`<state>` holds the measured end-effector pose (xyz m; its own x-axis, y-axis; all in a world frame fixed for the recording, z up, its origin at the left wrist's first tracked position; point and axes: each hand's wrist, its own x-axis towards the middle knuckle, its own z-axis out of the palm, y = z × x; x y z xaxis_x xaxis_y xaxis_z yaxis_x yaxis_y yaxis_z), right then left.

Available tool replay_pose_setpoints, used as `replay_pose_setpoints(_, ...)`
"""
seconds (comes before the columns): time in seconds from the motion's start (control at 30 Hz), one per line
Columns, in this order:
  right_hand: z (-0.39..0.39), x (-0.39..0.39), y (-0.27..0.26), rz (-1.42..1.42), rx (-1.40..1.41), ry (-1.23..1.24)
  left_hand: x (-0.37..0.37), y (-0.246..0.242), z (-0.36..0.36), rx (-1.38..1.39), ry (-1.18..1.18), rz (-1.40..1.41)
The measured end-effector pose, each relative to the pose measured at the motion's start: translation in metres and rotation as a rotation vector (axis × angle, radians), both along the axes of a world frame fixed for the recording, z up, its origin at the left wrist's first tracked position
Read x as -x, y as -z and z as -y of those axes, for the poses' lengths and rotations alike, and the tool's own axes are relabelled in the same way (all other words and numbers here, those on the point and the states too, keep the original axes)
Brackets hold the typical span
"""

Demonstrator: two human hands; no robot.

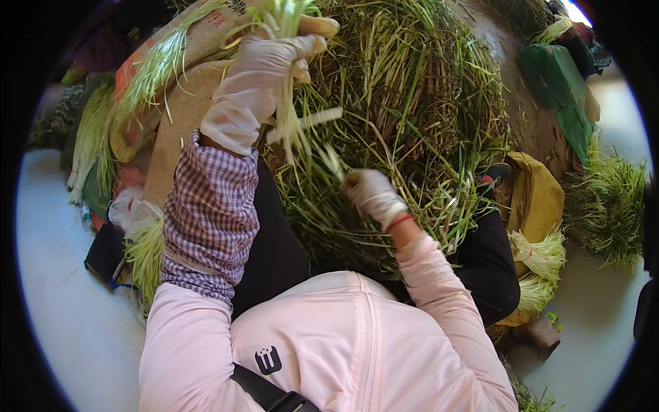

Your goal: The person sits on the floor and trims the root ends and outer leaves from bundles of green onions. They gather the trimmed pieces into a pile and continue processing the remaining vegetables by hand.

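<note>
My left hand [280, 59], in a thin whitish glove, is raised at the upper middle and closed around a bunch of pale green leafy stalks [287, 116]. The stalks stick out above the fist and hang below it. Lower and to the right, my right hand [371, 194], also gloved, is curled and blurred over the heap of green stalks and leaves [412, 82]. A blurred pale strip [332, 160] shows just beyond its fingers. Whether those fingers grip anything is unclear. The heap spreads before me, between my dark-trousered legs.
Loose pale stalks [159, 67] lie over a printed sack [206, 28] at upper left. Tied bundles [538, 252] rest beside yellow sacking [535, 190] on the right. More greens [607, 206] and green sacking [553, 72] are farther right. A clear plastic bag [133, 211] sits at left.
</note>
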<state>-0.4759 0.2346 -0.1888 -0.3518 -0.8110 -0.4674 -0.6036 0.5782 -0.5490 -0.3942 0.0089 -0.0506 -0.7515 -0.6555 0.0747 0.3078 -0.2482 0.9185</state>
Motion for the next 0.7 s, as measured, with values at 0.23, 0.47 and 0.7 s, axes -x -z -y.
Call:
replay_pose_setpoints(0.23, -0.033, 0.060, -0.101, 0.583, 0.862, 0.486, 0.005, 0.000, 0.011, -0.355, 0.140, -0.106)
replay_pose_setpoints(0.47, -0.023, 0.047, -0.103, 0.522, 0.963, 0.376, 0.024, 0.006, -0.049, 0.099, 0.291, 0.291)
replay_pose_setpoints(0.7, -0.021, 0.037, -0.103, 0.684, 0.780, 0.418, 0.035, 0.009, -0.074, -0.020, 0.426, 0.360)
